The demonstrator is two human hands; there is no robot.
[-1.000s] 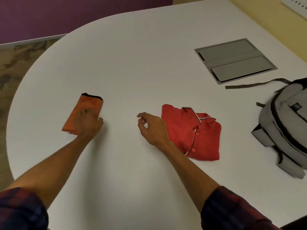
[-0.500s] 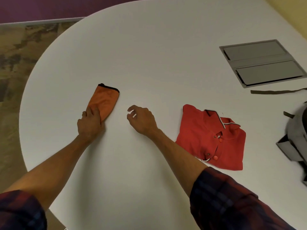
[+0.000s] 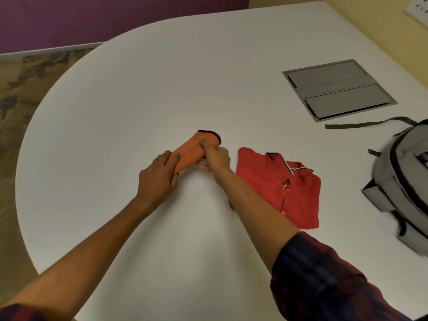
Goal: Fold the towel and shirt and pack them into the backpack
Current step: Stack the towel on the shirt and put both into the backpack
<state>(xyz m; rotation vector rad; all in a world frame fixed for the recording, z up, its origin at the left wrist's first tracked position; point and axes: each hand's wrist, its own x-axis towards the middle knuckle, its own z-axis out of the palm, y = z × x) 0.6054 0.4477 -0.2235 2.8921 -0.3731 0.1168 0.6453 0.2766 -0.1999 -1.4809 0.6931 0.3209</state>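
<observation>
The grey backpack [image 3: 403, 181] lies at the right edge of the white surface [image 3: 162, 89], partly cut off by the frame; from this angle its opening cannot be seen, so whether anything is inside cannot be told. A dark strap [image 3: 361, 124] trails from it across the surface toward the flush grey panel [image 3: 339, 90] set into the top. The folded orange towel [image 3: 196, 149], edged in black at its far end, is near the middle of the surface, and both hands are on it. The left hand [image 3: 159, 179] grips its near end, fingers curled over the cloth. The right hand [image 3: 216, 156] clasps the towel from the right side, thumb on top and fingers tucked beneath. The red shirt [image 3: 278, 188] lies folded just to the right of the towel, collar and buttons facing up, between the towel and the backpack and touching neither.
</observation>
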